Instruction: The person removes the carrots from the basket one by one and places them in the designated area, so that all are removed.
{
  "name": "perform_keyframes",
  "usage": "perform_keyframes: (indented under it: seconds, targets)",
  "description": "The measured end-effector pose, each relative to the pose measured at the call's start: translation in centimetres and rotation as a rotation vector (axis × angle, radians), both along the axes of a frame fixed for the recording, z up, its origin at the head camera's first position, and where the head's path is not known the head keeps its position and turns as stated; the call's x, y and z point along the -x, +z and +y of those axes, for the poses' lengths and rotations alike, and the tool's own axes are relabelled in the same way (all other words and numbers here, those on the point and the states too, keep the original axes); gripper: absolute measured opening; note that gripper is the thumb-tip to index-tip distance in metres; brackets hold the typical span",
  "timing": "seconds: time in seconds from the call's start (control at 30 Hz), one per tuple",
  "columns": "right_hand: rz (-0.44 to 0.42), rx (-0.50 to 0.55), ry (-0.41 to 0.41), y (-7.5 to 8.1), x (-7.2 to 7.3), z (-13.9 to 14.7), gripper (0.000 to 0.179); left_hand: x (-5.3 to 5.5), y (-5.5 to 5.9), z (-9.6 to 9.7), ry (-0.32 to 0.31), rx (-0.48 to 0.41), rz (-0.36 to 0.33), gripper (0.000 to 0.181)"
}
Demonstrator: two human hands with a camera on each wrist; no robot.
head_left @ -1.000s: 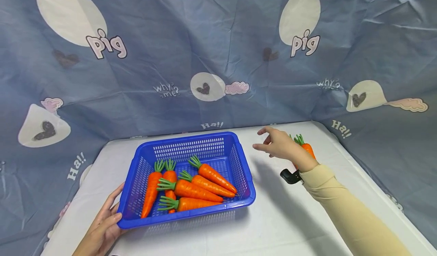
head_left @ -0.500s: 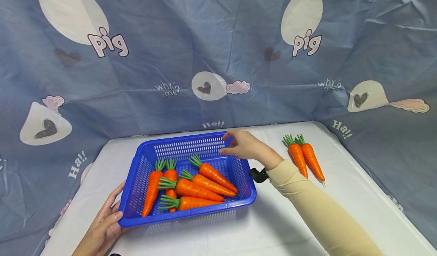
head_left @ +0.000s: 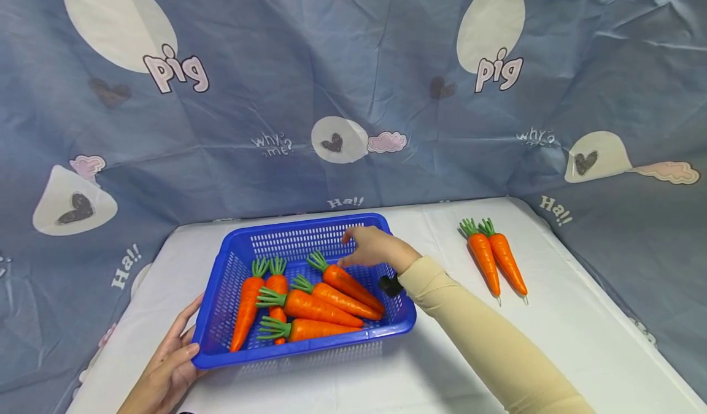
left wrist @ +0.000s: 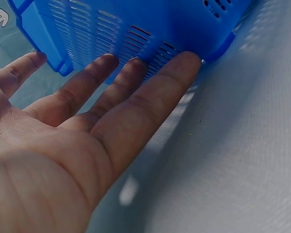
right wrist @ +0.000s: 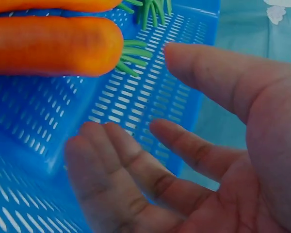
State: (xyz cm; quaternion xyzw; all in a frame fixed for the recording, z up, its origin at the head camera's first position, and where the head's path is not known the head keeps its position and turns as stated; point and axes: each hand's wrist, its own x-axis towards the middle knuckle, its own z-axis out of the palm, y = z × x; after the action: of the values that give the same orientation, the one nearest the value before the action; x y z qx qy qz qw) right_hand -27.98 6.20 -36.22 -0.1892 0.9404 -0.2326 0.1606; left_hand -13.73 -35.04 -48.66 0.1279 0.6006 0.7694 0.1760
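— What has moved since a second ago?

— My right hand has come in from the table's far right side, where it was over the two loose carrots, and now hangs inside the blue slotted plastic basket near its far right corner. Nothing else has shifted.

— Start nearest you. What is the left hand doing?

— My left hand lies flat on the white cloth-covered table at the near left edge, fingers straight, their tips pressed against the basket's near left corner. It grips nothing.

— And inside the basket?

— Five orange plastic carrots with green tops lie on its floor, green ends toward the far left. The farthest one sits just below my right hand.

— Is that hand holding it?

— No. The fingers are spread and relaxed, palm empty, above the carrot's green end; the wrist view shows the carrot clear of my fingertips.

— Farther out?

— Two more orange carrots lie side by side toward the far right corner, well apart from the basket.
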Motion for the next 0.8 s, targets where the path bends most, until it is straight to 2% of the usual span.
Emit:
perform_keyframes:
  seconds: [0.1, 0.27, 0.4, 0.57, 0.8]
  targets:
    - [-0.059, 0.002, 0.01, -0.5, 0.2, -0.4, 0.055, 0.0, -0.1, 0.0, -0.006, -0.001, 0.008, 0.069]
    - [-0.154, -0.006, -0.027, -1.4, 0.6, -1.1, 0.056, 0.0, -0.1, 0.0, -0.003, 0.009, 0.007, 0.069]
    - [-0.213, -0.027, -0.035, -1.7, 0.7, -1.7, 0.057, 0.0, -0.1, -0.1, -0.033, -0.025, 0.011, 0.069]
    - [-0.261, -0.024, -0.025, -1.8, 0.7, -2.5, 0.059, 0.2, 0.1, -0.2, -0.074, -0.082, 0.039, 0.069]
    - [-0.299, -0.032, -0.047, -2.4, 0.4, -2.9, 0.061, 0.2, 0.0, -0.1, -0.058, -0.07, 0.044, 0.069]
